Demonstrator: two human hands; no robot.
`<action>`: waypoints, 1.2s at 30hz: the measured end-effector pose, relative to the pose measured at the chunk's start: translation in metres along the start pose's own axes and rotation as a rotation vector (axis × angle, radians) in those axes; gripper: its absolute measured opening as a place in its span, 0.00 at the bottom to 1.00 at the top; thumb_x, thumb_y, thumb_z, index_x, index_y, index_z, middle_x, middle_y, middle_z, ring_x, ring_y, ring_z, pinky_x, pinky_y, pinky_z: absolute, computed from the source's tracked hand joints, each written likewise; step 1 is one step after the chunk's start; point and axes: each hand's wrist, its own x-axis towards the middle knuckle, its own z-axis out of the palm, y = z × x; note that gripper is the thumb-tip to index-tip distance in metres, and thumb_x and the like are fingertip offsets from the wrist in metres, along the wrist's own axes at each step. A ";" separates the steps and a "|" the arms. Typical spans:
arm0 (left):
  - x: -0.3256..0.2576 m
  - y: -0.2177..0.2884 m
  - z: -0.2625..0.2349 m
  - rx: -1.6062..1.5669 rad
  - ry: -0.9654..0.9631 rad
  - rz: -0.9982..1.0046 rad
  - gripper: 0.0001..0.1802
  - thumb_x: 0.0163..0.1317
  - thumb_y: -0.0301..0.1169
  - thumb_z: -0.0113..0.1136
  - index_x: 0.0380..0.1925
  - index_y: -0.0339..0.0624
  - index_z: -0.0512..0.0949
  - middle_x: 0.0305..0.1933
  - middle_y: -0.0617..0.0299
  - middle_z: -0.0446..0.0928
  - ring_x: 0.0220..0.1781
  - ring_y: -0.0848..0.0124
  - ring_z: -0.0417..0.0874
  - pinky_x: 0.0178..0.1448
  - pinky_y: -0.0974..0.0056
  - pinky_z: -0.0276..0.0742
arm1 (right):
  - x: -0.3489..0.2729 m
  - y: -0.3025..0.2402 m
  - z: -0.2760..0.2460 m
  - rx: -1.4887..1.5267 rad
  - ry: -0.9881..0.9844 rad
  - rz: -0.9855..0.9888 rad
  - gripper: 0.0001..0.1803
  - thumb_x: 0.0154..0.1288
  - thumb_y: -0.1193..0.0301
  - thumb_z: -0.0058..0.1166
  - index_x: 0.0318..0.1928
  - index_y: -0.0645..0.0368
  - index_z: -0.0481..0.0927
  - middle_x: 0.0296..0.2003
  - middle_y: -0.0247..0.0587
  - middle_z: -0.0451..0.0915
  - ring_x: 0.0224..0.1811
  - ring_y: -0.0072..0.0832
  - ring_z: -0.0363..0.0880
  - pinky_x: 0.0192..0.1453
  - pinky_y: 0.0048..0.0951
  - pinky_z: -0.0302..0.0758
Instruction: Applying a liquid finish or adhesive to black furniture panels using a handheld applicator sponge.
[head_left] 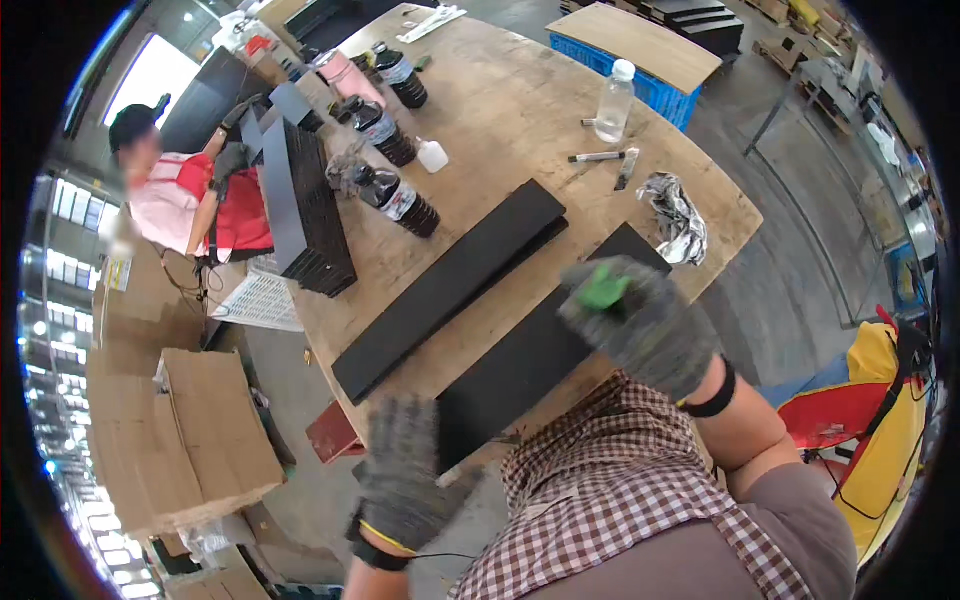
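A long flat black board (520, 372) lies slantwise along the near edge of the wooden table. My right hand (645, 325), in a grey knitted glove, is over its far right part. Its fingers are closed round a small green piece (603, 288) whose kind I cannot make out. My left hand (405, 470), gloved the same way, is at the board's near left end. Its fingers are stretched out, and the thumb side is blurred. Beyond this board lies a pair of stacked black boards (455, 285), parallel to it.
Dark-liquid bottles (398, 202) stand across the wooden table (500, 120), near a stack of black boards (305, 215) and a co-worker (185, 190). At right are a clear bottle (614, 103), a pen (597, 157), a blade-like tool (627, 169) and crumpled foil (678, 218). Cardboard boxes (220, 425) stand left.
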 end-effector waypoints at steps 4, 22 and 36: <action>-0.007 0.054 0.042 -0.092 0.113 -0.223 0.56 0.56 0.52 0.76 0.76 0.31 0.61 0.80 0.32 0.57 0.83 0.35 0.54 0.85 0.35 0.45 | 0.002 0.002 0.041 -0.551 -0.183 -0.265 0.13 0.68 0.62 0.65 0.45 0.56 0.86 0.39 0.43 0.88 0.40 0.41 0.88 0.45 0.39 0.84; 0.009 0.059 0.113 0.131 0.195 -0.166 0.65 0.50 0.66 0.68 0.77 0.29 0.58 0.83 0.36 0.51 0.86 0.36 0.44 0.85 0.26 0.31 | 0.108 0.040 -0.102 -0.593 0.010 0.280 0.16 0.71 0.58 0.62 0.47 0.58 0.87 0.36 0.46 0.88 0.37 0.32 0.87 0.42 0.34 0.82; 0.008 0.051 0.125 0.245 0.313 -0.150 0.59 0.56 0.65 0.63 0.79 0.38 0.57 0.84 0.44 0.53 0.87 0.45 0.48 0.87 0.33 0.37 | 0.076 0.067 -0.108 0.067 -0.022 0.083 0.16 0.68 0.73 0.69 0.54 0.64 0.85 0.47 0.40 0.87 0.51 0.27 0.86 0.60 0.31 0.82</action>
